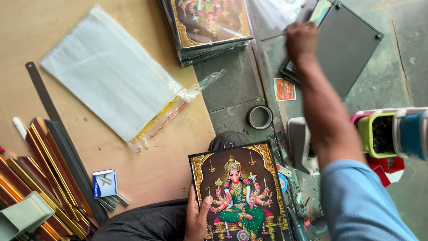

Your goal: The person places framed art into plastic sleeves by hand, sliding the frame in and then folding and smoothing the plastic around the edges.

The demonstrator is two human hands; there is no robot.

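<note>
Showing a many-armed deity in green, the glossy picture (pixel 240 192) rests upright.

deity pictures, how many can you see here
3: one print held on the lap by the left hand; one atop the stack at top centre, more likely hidden beneath; one small card on the floor, below the right hand.

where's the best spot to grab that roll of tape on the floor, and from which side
Probably the rim of the tape roll, from straight above. It lies flat on the stone floor with its open centre facing up, so fingers can hook inside the ring and pinch the wall. The near-left side looks freest; the right arm and a small picture card lie to its right.
</note>
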